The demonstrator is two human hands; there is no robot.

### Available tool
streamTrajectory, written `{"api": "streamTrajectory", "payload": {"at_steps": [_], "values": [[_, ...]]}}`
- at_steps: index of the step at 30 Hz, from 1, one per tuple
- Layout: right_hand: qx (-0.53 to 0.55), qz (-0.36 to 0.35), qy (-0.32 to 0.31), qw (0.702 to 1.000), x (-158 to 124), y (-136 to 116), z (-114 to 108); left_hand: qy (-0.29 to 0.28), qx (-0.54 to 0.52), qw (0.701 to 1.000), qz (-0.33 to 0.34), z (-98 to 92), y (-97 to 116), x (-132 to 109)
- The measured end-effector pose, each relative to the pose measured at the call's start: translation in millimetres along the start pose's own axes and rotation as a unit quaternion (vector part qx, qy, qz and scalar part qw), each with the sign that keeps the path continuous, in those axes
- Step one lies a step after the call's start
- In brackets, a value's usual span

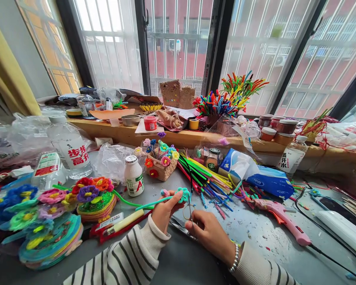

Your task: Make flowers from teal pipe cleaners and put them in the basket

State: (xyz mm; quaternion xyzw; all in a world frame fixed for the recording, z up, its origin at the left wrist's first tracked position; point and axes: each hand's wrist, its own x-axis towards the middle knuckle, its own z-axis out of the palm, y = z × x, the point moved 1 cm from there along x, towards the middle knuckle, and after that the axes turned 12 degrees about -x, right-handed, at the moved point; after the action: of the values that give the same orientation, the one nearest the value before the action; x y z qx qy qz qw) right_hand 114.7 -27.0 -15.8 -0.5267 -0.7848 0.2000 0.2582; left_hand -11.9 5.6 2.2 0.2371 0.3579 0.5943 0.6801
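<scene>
My left hand (165, 210) pinches a turquoise pipe-cleaner flower (183, 195) with its fingertips. The turquoise stem of that flower runs out to the left behind the fingers. Close beside it, my right hand (211, 231) is closed on a slim pair of scissors (186, 212) with a thin looped handle. Their narrow dark blades point up next to the petals; whether they touch the flower I cannot tell. Under my hands lies a shiny metal tool (182, 228), partly hidden. A small pink and blue fuzzy piece (165, 192) shows just above my left hand.
A woven basket of fuzzy flowers (163, 170), a white bottle (134, 177) and loose pipe cleaners (206, 174) stand or lie ahead. Finished flowers (52, 229) fill the left. A pink glue gun (284, 217) with its cord lies right, near a blue tissue pack (264, 180).
</scene>
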Motion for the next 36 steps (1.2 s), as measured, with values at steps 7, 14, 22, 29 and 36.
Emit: {"api": "streamTrajectory", "payload": {"at_steps": [7,14,22,29,36], "values": [[0.005,0.015,0.018,1.0,2.8,3.7,0.7,0.004,-0.007,1.0,0.003,0.0,-1.0,0.8],[0.007,0.016,0.03,0.999,2.1,1.0,-1.4,0.0,-0.011,1.0,0.009,-3.3,-3.5,2.8],[0.056,-0.011,-0.001,0.998,2.0,0.4,0.4,-0.017,-0.037,0.999,-0.014,-2.4,-3.8,2.4],[0.036,0.004,0.026,0.999,2.2,0.0,-2.3,-0.002,-0.047,0.999,0.0,-4.1,-5.4,3.5],[0.034,0.024,0.053,0.998,2.4,1.0,-4.2,-0.007,-0.059,0.998,-0.001,-2.5,-1.9,3.9]]}}
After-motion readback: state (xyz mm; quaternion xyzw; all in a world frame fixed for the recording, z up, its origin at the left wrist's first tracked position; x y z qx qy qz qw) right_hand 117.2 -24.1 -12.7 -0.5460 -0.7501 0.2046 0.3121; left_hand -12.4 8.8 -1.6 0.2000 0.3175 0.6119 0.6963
